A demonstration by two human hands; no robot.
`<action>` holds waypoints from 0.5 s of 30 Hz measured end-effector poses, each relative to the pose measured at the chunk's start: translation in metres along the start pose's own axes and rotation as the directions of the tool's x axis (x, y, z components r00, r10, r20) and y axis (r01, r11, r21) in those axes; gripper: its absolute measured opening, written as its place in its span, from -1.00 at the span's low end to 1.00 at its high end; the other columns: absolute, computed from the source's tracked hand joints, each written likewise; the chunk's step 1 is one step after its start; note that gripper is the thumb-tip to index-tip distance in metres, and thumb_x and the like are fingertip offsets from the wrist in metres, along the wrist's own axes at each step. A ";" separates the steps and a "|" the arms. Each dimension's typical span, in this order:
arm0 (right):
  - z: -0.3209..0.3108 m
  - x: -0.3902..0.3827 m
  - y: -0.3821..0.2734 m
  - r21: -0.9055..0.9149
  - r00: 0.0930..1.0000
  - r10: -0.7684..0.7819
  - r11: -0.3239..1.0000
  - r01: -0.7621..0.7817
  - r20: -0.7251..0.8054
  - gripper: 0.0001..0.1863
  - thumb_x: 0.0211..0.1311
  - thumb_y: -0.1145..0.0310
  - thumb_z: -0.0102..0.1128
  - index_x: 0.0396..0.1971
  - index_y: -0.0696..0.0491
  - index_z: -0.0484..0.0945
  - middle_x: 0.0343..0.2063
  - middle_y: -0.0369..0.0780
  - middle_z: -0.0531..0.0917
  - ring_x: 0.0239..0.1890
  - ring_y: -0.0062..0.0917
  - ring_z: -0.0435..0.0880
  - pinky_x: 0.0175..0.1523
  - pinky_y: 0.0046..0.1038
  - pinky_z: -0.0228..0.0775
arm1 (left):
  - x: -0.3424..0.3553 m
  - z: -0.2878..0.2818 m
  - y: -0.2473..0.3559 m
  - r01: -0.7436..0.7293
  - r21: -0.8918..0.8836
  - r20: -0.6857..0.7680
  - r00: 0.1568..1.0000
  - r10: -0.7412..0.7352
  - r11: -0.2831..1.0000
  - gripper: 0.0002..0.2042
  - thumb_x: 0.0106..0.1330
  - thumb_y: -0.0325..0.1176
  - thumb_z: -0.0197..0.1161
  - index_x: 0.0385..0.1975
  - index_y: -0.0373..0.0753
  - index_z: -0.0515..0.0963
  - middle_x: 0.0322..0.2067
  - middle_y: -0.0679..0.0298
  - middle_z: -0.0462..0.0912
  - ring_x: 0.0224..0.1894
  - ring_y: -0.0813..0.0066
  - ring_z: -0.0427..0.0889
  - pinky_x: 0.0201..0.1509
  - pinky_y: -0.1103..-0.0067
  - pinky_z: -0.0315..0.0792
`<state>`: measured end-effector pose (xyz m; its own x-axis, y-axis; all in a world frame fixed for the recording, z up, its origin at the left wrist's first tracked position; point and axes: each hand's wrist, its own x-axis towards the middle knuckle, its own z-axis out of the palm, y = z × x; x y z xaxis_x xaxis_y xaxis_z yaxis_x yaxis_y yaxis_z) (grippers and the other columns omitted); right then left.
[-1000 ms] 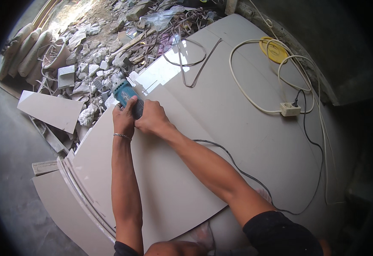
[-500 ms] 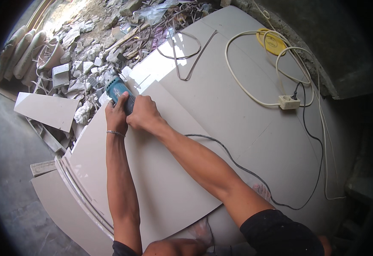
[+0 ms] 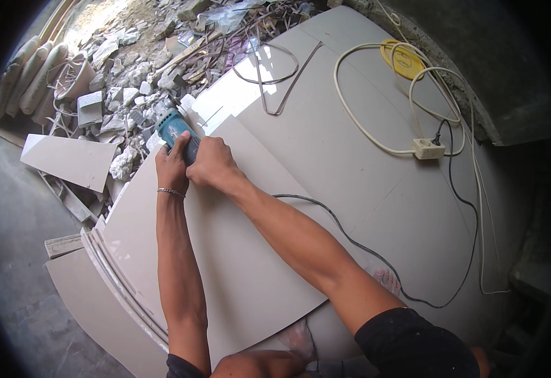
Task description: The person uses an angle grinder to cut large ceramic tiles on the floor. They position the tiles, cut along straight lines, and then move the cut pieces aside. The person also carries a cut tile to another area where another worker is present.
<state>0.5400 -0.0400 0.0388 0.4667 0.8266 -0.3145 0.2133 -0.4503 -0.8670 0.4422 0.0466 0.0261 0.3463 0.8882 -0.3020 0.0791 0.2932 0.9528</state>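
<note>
Both of my hands grip a teal angle grinder (image 3: 172,125) at the far edge of a large beige tile (image 3: 244,252). My left hand (image 3: 172,167) is closed round the near side of its body, the thumb lying along the teal housing. Wrapped round the dark rear part is my right hand (image 3: 213,162). The grinder's metal head points away from me, over the tile's edge toward the rubble; its disc cannot be made out clearly. A black cord (image 3: 332,217) runs from under my right forearm across the tiles to a white socket block (image 3: 428,148).
Broken rubble (image 3: 138,79) lies beyond the tile edge, with a bucket (image 3: 75,79) and filled sacks (image 3: 43,79) at far left. A cut tile piece (image 3: 70,160) rests there. A coiled white cable (image 3: 344,104), yellow disc-shaped reel part (image 3: 403,60) and brown strap (image 3: 288,88) lie on the tiles.
The grinder's head has shifted very slightly, while both hands keep their hold. Otherwise the view has barely moved.
</note>
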 end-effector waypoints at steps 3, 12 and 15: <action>0.001 0.001 0.000 0.005 1.000 0.009 1.000 -0.009 0.003 -0.65 -0.21 0.41 0.46 -0.38 0.32 0.68 -0.29 0.18 0.75 -0.14 0.01 0.80 0.01 -0.21 0.69 | 0.000 0.000 0.001 0.007 0.012 -0.004 1.000 -0.007 1.000 -0.65 0.33 -0.26 0.49 -0.13 -0.44 0.60 -0.34 0.23 0.69 -0.42 0.50 0.68 -0.32 0.55 0.60; 0.002 0.002 -0.001 -0.016 1.000 0.025 1.000 -0.025 0.009 -0.62 -0.22 0.40 0.48 -0.35 0.32 0.68 -0.25 0.18 0.75 -0.12 0.00 0.80 0.03 -0.23 0.69 | -0.001 0.000 0.002 0.004 0.008 0.003 1.000 -0.004 1.000 -0.64 0.33 -0.26 0.49 -0.12 -0.45 0.60 -0.33 0.21 0.70 -0.41 0.48 0.69 -0.31 0.54 0.61; 0.002 0.002 -0.002 -0.014 1.000 0.024 1.000 -0.024 0.003 -0.61 -0.22 0.40 0.48 -0.34 0.33 0.67 -0.24 0.18 0.75 -0.11 -0.01 0.80 0.03 -0.23 0.69 | 0.001 -0.001 0.002 0.014 0.000 0.003 1.000 -0.014 1.000 -0.63 0.32 -0.26 0.50 -0.12 -0.45 0.60 -0.33 0.21 0.70 -0.41 0.48 0.69 -0.31 0.55 0.61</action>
<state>0.5390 -0.0370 0.0393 0.4691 0.8165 -0.3365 0.2136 -0.4746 -0.8539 0.4415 0.0485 0.0272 0.3482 0.8829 -0.3150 0.0839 0.3053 0.9485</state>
